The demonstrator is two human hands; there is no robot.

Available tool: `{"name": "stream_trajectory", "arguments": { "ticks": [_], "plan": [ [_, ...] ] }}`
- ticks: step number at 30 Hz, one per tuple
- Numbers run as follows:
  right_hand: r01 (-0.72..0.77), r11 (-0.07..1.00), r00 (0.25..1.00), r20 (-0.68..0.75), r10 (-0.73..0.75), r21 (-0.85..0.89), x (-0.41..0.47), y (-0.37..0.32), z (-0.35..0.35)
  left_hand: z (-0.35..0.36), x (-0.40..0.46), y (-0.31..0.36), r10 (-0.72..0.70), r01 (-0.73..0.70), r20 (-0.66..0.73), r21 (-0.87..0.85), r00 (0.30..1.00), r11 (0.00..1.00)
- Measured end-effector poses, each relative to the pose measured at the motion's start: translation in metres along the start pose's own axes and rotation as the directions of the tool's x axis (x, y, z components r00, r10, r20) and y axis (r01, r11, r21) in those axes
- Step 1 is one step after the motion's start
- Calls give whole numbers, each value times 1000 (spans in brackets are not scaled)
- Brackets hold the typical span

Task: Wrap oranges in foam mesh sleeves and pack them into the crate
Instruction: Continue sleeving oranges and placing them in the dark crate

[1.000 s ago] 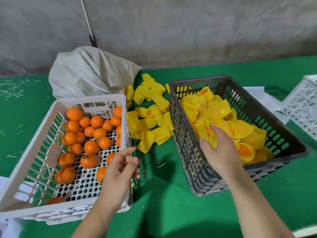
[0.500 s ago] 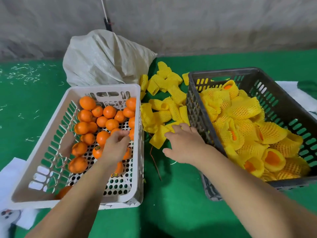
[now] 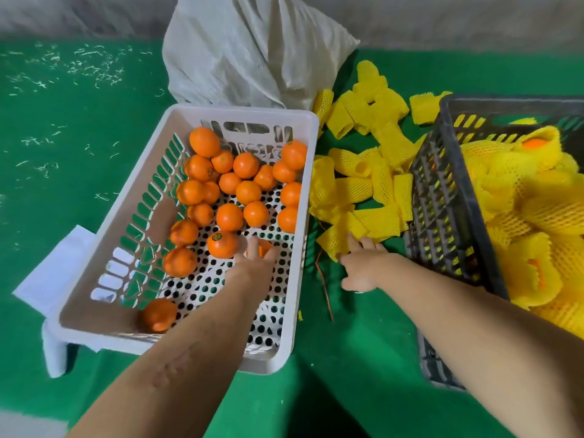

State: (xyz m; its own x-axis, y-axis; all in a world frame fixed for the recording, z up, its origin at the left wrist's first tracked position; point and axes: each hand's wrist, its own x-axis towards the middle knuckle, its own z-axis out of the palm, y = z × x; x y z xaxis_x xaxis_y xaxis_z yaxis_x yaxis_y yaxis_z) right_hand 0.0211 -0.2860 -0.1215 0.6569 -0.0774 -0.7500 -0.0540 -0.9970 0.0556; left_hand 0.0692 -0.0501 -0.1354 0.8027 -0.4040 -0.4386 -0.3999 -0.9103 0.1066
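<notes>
Head view: your left hand (image 3: 257,263) is inside the white crate (image 3: 303,248), fingers curled round an orange (image 3: 259,248) just right of the stickered orange (image 3: 222,245). Right of that crate, your right hand (image 3: 363,267) has fingers nearly straight, tips touching a yellow foam sleeve (image 3: 338,238) on the green desk (image 3: 63,153); dark crate (image 3: 442,200) w/ wrapped oranges (image 3: 537,216) sits further right.

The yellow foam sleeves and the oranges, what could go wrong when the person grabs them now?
1. The right hand reaches the near edge of the loose pile of yellow foam mesh sleeves; since they overlap, several might lift together.
2. The left hand closes on a round orange touching a stickered orange in the white slotted plastic basket; the neighbour might roll.
3. The dark grey plastic crate is heaped high with wrapped fruit, so more could tumble out.
</notes>
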Motion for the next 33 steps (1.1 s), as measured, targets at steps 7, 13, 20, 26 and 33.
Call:
{"name": "stream_trajectory", "arguments": {
  "ticks": [7, 13, 20, 26, 33],
  "plan": [
    [38, 990, 999, -27, -34, 139, 0, 2, 3, -27, -4, 10, -106, 102, -30, -121, 994, 988],
    [-35, 990, 993, -106, 50, 134, 2, 12, 3, -71, -43, -4, -168, -46, -271, -639, 948, 768],
    [195, 805, 783, -583, 217, 561, -23, -16, -14, -64, -108, 17, -199, 9, 78, -945, 977, -326],
    [727, 77, 488, -592, 641, 683, -101, -66, -4, -66, -125, 28, -74, -90, -67, -921, 995, -379],
    [626, -294, 740, -430, 517, 723, -141, -109, 3, -70, -141, 35, 60, -7, -29, -939, 998, -344]
  ]
}}
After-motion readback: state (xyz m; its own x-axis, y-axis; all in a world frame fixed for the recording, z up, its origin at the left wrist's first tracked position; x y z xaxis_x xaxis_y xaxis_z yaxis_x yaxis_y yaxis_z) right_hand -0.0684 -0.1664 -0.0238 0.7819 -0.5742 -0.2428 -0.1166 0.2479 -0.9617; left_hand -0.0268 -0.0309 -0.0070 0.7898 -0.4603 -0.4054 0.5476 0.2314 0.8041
